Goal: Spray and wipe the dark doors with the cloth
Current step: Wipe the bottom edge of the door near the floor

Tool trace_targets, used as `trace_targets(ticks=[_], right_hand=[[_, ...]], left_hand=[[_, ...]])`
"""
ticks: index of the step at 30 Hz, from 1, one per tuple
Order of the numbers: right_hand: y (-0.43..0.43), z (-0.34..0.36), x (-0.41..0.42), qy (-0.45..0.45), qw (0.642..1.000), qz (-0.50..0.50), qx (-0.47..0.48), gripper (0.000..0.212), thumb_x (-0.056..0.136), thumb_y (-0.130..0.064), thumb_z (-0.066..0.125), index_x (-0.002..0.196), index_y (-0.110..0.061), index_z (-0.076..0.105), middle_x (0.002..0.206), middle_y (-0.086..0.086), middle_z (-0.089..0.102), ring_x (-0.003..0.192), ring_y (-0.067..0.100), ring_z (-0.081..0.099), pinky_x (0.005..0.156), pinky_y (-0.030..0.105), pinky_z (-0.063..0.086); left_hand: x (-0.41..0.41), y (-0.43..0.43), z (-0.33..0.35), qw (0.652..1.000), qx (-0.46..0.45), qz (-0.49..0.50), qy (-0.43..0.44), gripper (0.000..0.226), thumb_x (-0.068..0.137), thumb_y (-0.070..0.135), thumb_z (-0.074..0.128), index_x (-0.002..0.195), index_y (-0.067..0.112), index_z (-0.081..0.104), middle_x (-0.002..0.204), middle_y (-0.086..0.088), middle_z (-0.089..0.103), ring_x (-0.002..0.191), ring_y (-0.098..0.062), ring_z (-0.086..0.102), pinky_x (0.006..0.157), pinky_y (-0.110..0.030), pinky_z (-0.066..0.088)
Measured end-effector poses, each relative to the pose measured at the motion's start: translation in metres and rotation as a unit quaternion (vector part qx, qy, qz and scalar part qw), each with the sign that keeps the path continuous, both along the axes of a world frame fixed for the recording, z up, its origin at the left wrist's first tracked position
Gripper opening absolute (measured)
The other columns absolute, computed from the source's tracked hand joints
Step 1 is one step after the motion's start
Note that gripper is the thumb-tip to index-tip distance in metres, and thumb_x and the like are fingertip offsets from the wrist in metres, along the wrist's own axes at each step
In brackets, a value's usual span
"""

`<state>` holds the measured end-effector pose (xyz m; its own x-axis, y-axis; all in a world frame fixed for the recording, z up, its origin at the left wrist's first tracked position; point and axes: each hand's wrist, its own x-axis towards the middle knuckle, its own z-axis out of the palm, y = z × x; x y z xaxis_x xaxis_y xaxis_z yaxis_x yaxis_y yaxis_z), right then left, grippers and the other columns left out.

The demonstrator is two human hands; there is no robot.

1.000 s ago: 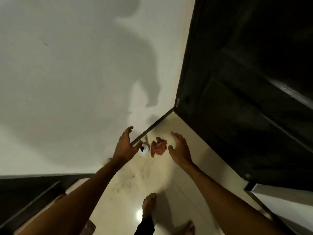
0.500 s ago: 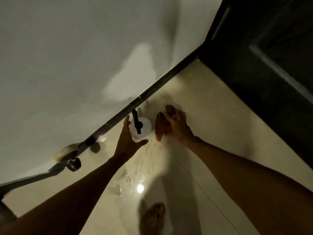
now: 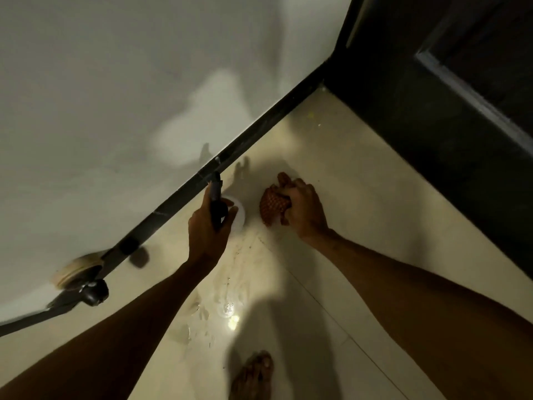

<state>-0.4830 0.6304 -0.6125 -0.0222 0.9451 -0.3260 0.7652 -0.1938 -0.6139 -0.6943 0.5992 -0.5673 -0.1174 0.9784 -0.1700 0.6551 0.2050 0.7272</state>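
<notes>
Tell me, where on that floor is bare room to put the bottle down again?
Bare tile lies between the right hand gripping the cloth and the dark door, up into the corner. It is crowded by the skirting, where the left hand holds the spray bottle.

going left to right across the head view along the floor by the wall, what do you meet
door stopper → left hand on the spray bottle → red cloth → right hand → dark door
</notes>
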Motion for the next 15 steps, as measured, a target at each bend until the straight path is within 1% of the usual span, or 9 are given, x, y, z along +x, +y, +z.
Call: trace_targets(ticks=[2, 5, 6, 7, 9, 10, 11, 13, 15], right_hand=[[-0.009, 0.037, 0.008, 0.033, 0.999, -0.022, 0.006, 0.047, 0.091, -0.012, 0.071, 0.137, -0.016, 0.064, 0.141, 0.008, 0.055, 0.125, 0.033, 0.053, 0.091, 0.049, 0.058], [-0.029, 0.108, 0.023, 0.084, 0.993, -0.080, 0.005, 0.033, 0.094, -0.014, 0.067, 0.127, -0.021, 0.070, 0.134, 0.000, 0.057, 0.118, 0.018, 0.055, 0.072, 0.035, 0.062], [-0.039, 0.132, 0.027, 0.102, 0.990, -0.097, -0.003, 0.030, 0.095, -0.013, 0.066, 0.124, -0.018, 0.072, 0.132, -0.002, 0.057, 0.114, 0.009, 0.055, 0.064, 0.029, 0.062], [-0.045, 0.162, 0.032, 0.116, 0.987, -0.109, -0.006, 0.028, 0.096, -0.011, 0.067, 0.123, -0.016, 0.072, 0.131, -0.003, 0.057, 0.111, 0.006, 0.055, 0.057, 0.027, 0.061], [-0.047, 0.219, 0.041, 0.111, 0.987, -0.119, 0.000, 0.032, 0.095, -0.009, 0.068, 0.126, -0.016, 0.070, 0.134, -0.003, 0.055, 0.111, 0.010, 0.051, 0.057, 0.030, 0.061], [-0.044, 0.254, 0.050, 0.109, 0.986, -0.125, 0.004, 0.036, 0.095, -0.008, 0.068, 0.129, -0.017, 0.068, 0.135, -0.003, 0.055, 0.113, 0.014, 0.051, 0.059, 0.030, 0.062], [-0.041, 0.287, 0.057, 0.107, 0.986, -0.128, 0.004, 0.040, 0.094, -0.007, 0.069, 0.132, -0.018, 0.067, 0.135, -0.002, 0.054, 0.116, 0.016, 0.050, 0.062, 0.030, 0.063], [-0.038, 0.357, 0.073, 0.096, 0.986, -0.136, 0.016, 0.047, 0.091, -0.005, 0.072, 0.135, -0.021, 0.065, 0.137, -0.002, 0.053, 0.121, 0.019, 0.050, 0.067, 0.032, 0.064], [-0.045, 0.427, 0.087, 0.085, 0.985, -0.149, 0.035, 0.051, 0.088, -0.003, 0.074, 0.136, -0.022, 0.065, 0.139, -0.001, 0.051, 0.124, 0.022, 0.052, 0.073, 0.033, 0.064]], left_hand=[[0.005, -0.005, 0.029, 1.000, -0.005, -0.014, 0.002, 0.065, 0.094, 0.014, 0.073, 0.151, 0.002, 0.043, 0.113, -0.001, 0.069, 0.098, -0.011, 0.061, 0.092, -0.036, 0.054], [0.014, -0.017, 0.084, 0.999, -0.025, -0.035, -0.010, 0.065, 0.095, 0.016, 0.072, 0.152, 0.005, 0.044, 0.113, 0.005, 0.068, 0.097, -0.010, 0.064, 0.091, -0.047, 0.060], [0.018, -0.021, 0.105, 0.998, -0.028, -0.044, -0.021, 0.070, 0.095, 0.015, 0.072, 0.157, 0.011, 0.038, 0.112, 0.008, 0.068, 0.096, -0.011, 0.066, 0.088, -0.044, 0.061], [0.023, -0.022, 0.131, 0.998, -0.018, -0.052, -0.032, 0.079, 0.096, 0.015, 0.071, 0.162, 0.022, 0.028, 0.110, 0.012, 0.067, 0.094, -0.012, 0.069, 0.085, -0.039, 0.060], [0.034, -0.016, 0.183, 0.997, 0.004, -0.067, -0.033, 0.094, 0.096, 0.015, 0.071, 0.161, 0.045, 0.011, 0.108, 0.021, 0.065, 0.092, -0.014, 0.071, 0.082, -0.034, 0.059], [0.042, -0.008, 0.217, 0.997, 0.014, -0.071, -0.034, 0.097, 0.096, 0.014, 0.071, 0.159, 0.052, 0.007, 0.109, 0.020, 0.066, 0.093, -0.014, 0.071, 0.083, -0.035, 0.059], [0.050, -0.001, 0.246, 0.996, 0.021, -0.074, -0.038, 0.098, 0.096, 0.014, 0.071, 0.158, 0.055, 0.006, 0.111, 0.013, 0.070, 0.094, -0.015, 0.071, 0.083, -0.036, 0.059], [0.068, 0.008, 0.312, 0.995, 0.036, -0.077, -0.051, 0.093, 0.096, 0.014, 0.071, 0.161, 0.045, 0.012, 0.123, -0.001, 0.071, 0.096, -0.022, 0.072, 0.084, -0.039, 0.058], [0.084, 0.010, 0.377, 0.994, 0.036, -0.094, -0.054, 0.088, 0.096, 0.014, 0.072, 0.163, 0.030, 0.018, 0.122, 0.009, 0.069, 0.096, -0.026, 0.073, 0.081, -0.034, 0.056]])
